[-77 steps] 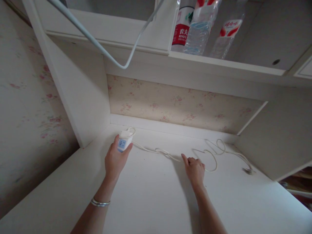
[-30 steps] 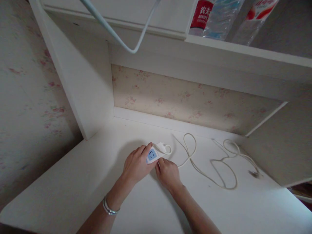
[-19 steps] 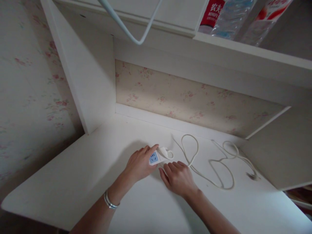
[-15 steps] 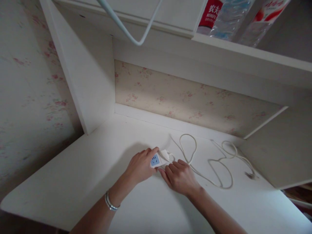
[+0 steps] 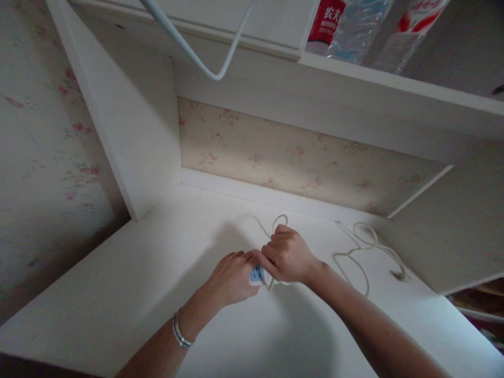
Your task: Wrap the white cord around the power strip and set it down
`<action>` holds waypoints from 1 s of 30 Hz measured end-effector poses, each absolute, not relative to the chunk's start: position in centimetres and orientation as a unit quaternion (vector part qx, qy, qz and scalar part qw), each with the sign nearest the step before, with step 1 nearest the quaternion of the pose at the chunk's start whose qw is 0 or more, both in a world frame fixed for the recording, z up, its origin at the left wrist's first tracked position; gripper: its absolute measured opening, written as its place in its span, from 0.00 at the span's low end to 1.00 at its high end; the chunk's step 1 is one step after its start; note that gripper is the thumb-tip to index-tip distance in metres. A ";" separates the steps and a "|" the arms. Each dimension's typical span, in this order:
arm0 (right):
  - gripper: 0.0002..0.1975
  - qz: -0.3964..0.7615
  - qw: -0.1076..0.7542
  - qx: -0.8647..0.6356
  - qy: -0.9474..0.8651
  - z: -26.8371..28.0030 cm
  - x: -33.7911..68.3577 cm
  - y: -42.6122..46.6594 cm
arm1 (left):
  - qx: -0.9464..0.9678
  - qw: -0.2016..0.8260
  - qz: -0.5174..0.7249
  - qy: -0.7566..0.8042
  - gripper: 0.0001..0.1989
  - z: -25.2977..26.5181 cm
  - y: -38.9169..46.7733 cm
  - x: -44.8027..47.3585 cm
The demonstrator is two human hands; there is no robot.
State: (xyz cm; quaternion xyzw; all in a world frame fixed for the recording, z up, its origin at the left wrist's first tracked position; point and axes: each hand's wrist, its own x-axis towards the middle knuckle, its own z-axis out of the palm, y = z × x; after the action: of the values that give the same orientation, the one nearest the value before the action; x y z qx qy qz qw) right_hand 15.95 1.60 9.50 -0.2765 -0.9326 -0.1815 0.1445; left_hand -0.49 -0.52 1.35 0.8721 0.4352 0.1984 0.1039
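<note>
My left hand (image 5: 233, 275) is closed around a white power strip (image 5: 257, 275) whose blue socket face shows between my fingers. My right hand (image 5: 289, 254) is curled into a fist right beside it, its thumb reaching the left fingers. The strip's white cord (image 5: 365, 278) runs through the right fist; a short stretch loops under the fist near the strip, and another loop rises behind the knuckles. Farther right, the cord lies in loose curls on the white desk (image 5: 189, 231), ending near a plug (image 5: 398, 274). Both hands hide most of the strip.
Bottles (image 5: 356, 31) stand on the shelf (image 5: 394, 81) above. A pale bent tube (image 5: 214, 75) hangs in front of the cabinet. A white side panel (image 5: 129, 131) bounds the desk at left, another panel (image 5: 444, 236) at right.
My right hand has moved up and over to the strip's far side, drawing the cord with it. The strip has shifted slightly downward in the view, and the cord's middle loops have shrunk.
</note>
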 end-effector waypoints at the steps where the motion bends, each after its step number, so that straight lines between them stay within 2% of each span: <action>1: 0.24 -0.157 0.150 -0.303 -0.928 9.8 16.1 2.4 | 0.877 0.106 0.196 0.426 0.19 1.5 -0.6 -0.5; 6: 0.29 -0.019 0.190 -0.388 -0.901 8.9 16.4 5.2 | 0.906 0.103 0.196 0.360 0.25 1.9 -1.3 -0.4; 14: 0.32 0.122 0.260 -0.463 -0.838 5.7 16.1 6.7 | 0.916 0.106 0.211 0.323 0.18 3.4 -2.3 -0.7; 23: 0.31 0.108 0.273 -0.530 -0.796 4.2 18.1 7.4 | 0.883 0.153 0.293 0.335 0.25 3.5 -2.1 -1.5; 27: 0.31 0.074 0.232 -0.555 -0.795 3.1 19.3 7.6 | 0.854 0.100 0.381 0.339 0.28 3.2 -1.7 -2.0; 30: 0.25 0.014 0.167 -0.542 -0.823 2.3 20.2 7.0 | 0.843 0.042 0.394 0.365 0.29 2.9 -1.1 -2.4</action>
State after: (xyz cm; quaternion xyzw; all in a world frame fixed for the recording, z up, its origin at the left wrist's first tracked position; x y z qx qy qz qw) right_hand 20.20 6.99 2.26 -0.5425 -0.8232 0.0139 0.1669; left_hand -2.35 -1.08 2.90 0.8427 0.3645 0.3941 0.0416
